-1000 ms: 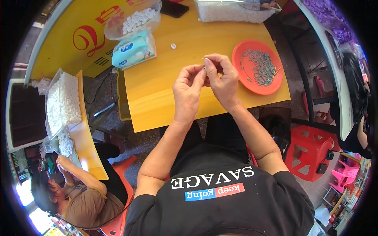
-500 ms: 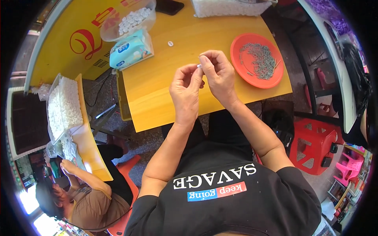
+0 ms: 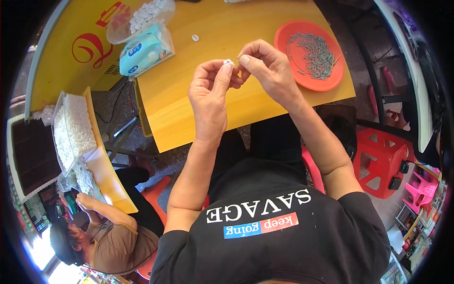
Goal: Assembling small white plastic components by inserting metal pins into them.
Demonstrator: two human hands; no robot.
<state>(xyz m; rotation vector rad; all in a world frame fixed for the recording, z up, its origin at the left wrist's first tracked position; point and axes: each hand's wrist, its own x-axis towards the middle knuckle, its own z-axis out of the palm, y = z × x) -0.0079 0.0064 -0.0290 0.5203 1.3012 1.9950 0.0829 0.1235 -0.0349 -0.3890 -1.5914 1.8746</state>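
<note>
Small assembly workshop, yellow worktables (image 3: 189, 109), parts trays (image 3: 71, 130)

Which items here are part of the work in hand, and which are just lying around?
In use: small white part pinched between left hand and right hand; orange plate of metal pins.

Lying about: tissue pack, loose white part, red stool.

Desk (image 3: 189, 102): showing a smooth yellow top with a soft satin sheen. Round plate (image 3: 289, 40): looking like orange plastic, smooth and slightly glossy, carrying a heap of thin grey metal-looking pins (image 3: 312, 47). Small white part (image 3: 229, 62): appearing as matt white plastic. Tissue pack (image 3: 144, 47): wearing a glossy, crinkled blue film wrap. Clear container (image 3: 118, 28): showing as transparent glossy plastic. Stool (image 3: 383, 161): looking like red moulded plastic. Shirt (image 3: 283, 236): reading as matt black cloth.
</note>
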